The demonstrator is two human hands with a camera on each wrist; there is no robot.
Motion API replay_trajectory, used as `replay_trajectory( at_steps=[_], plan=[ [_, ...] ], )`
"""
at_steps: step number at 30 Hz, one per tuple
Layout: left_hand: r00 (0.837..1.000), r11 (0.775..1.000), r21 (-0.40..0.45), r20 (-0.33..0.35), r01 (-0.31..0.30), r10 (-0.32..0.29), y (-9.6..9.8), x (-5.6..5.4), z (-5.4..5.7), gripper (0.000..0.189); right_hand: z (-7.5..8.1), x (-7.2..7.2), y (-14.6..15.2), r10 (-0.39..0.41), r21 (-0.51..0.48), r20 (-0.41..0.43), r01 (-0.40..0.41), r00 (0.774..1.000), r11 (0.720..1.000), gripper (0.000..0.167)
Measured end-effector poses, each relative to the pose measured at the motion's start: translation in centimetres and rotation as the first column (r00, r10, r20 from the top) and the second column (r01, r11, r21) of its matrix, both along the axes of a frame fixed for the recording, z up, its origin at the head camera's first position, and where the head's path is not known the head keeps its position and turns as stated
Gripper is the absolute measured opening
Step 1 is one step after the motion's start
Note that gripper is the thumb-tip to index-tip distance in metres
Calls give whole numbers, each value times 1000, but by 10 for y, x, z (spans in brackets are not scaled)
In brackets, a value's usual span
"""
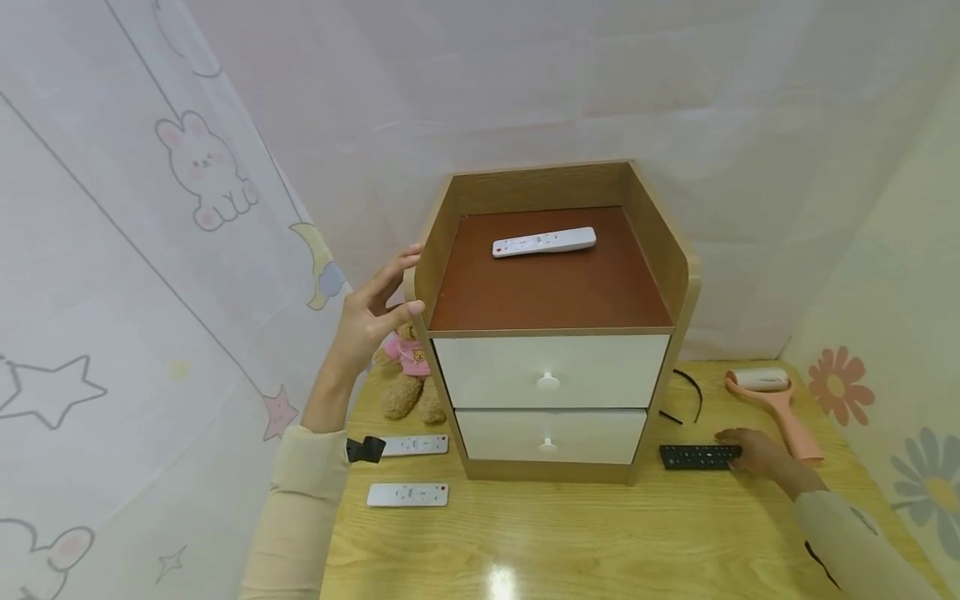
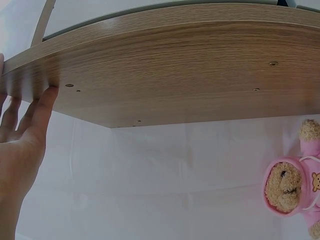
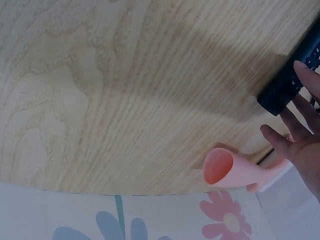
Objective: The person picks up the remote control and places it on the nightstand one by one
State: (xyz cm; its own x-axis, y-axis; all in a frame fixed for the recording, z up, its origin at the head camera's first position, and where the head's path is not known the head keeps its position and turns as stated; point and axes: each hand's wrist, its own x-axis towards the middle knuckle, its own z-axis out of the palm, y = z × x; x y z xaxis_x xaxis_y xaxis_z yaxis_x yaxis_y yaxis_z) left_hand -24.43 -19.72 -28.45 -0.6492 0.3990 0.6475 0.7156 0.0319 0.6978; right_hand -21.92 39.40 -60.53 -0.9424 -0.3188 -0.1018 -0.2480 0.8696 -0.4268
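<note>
Right hand [image 1: 761, 455]: grip closed, thumb and fingers pinching one end of black remote [image 1: 697, 457], right of cabinet [image 1: 487, 375]. Left hand [image 1: 365, 323]: grip loosely spread, touching cabinet's left side.

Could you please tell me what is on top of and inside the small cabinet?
On top of the cabinet lies one white remote. The upper drawer and lower drawer are closed, so their insides cannot be seen.
</note>
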Motion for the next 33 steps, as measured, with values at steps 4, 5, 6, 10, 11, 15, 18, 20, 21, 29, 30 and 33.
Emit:
replay_trajectory(
  at_steps=[4,5,6,10,11,15,18,20,21,29,30,33],
  plan=[
    [1000,1000,4,-3,4,-4,0,0,0,53,-3,6,0,-16,0,6,16,1000,1000,52],
    [1000,1000,4,-6,6,-6,0,0,0,53,-4,7,-1,-16,4,0,16,1000,1000,51],
    [1000,1000,6,-8,7,-7,0,0,0,53,-5,8,-1,-15,4,-7,15,1000,1000,50],
    [1000,1000,8,-19,11,-11,0,1,0,53,-7,13,-2,-13,0,-68,13,998,1000,50],
    [1000,1000,8,-21,12,-12,0,1,0,53,-8,14,-3,-13,-1,-84,13,996,1000,51],
    [1000,1000,9,-16,9,-9,1,1,0,53,-14,18,-4,-27,-12,-139,26,990,1000,52],
    [1000,1000,9,-15,6,-6,0,-2,-2,52,-19,20,-4,-35,-22,-166,32,986,999,51],
    [1000,1000,7,-15,5,-5,-1,-2,-2,53,-21,22,-5,-32,-26,-176,28,984,999,51],
    [1000,1000,6,-15,5,-5,-1,-2,-2,53,-22,22,-5,-28,-25,-182,24,983,999,51],
    [1000,1000,-1,-10,4,-4,0,1,0,53,-24,29,-4,-56,-28,-165,52,985,998,48],
    [1000,1000,0,-10,5,-5,0,1,0,53,-24,30,-3,-64,-29,-157,60,986,998,49],
    [1000,1000,3,-15,9,-9,1,1,1,53,-24,32,-1,-77,-36,-161,72,984,997,50]
  ],
)
